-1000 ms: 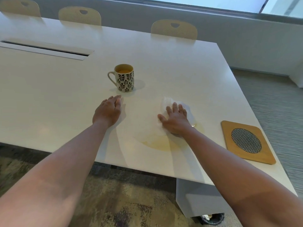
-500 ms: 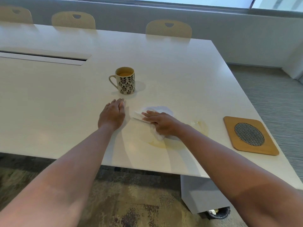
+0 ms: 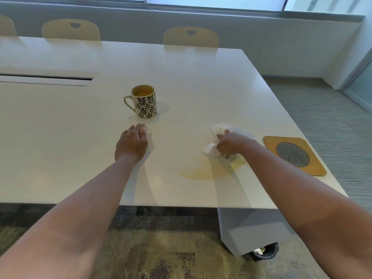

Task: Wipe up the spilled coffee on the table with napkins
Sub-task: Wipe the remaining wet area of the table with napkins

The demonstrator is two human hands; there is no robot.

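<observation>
A yellowish coffee spill spreads on the white table near its front edge. My right hand grips a crumpled white napkin at the spill's far edge, with part of the napkin hidden under the fingers. My left hand rests flat on the table to the left, fingers straight, holding nothing. A leaf-patterned mug with coffee in it stands just beyond the left hand.
A wooden trivet with a mesh centre lies right of the napkin near the table's right edge. A cable slot runs across the far left. Chair backs line the far side.
My right hand swept the napkin from the left side of the spill to the right and bunched it up. The left hand stayed flat in place.
</observation>
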